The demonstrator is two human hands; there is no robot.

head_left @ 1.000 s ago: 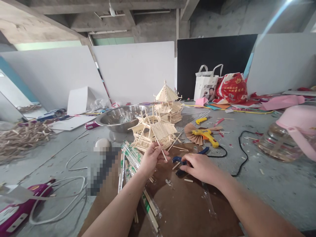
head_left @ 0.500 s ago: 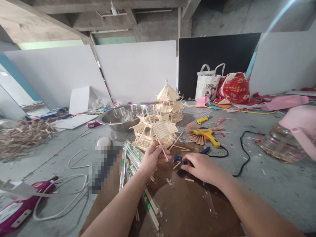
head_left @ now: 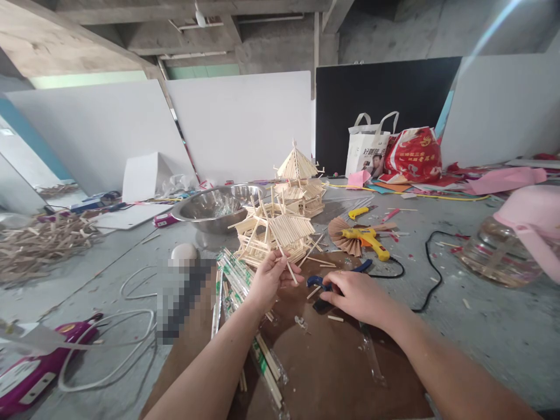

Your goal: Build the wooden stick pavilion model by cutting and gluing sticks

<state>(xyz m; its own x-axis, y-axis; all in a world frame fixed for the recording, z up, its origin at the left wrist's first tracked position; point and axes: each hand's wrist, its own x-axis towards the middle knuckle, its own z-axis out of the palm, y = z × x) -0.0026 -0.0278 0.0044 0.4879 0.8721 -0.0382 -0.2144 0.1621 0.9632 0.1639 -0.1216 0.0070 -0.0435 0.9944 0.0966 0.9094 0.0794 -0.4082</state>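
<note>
Pinched between the thumb and fingers of the left hand (head_left: 266, 283), a thin stick (head_left: 291, 274) slants down above the brown board (head_left: 332, 373). Wrapped sticks (head_left: 231, 274) run along that board's left side, partly beneath the left forearm. By its far edge stands the stick model (head_left: 291, 230), right at the left fingertips; whether its base overlaps the board is hidden. A knock from those knuckles could shift the model or loosen a slat of its roof panel, since they are so close. Farther right, the right hand (head_left: 359, 294) is closed around a blue-handled tool (head_left: 315, 282), its business end mostly hidden; lifted carelessly, it might scatter the short offcut (head_left: 335, 318) nearby. Beyond the board's far right corner lies a yellow glue gun (head_left: 366, 238), whose black cable (head_left: 426, 251) could snag on the right forearm if that swung outward.
</note>
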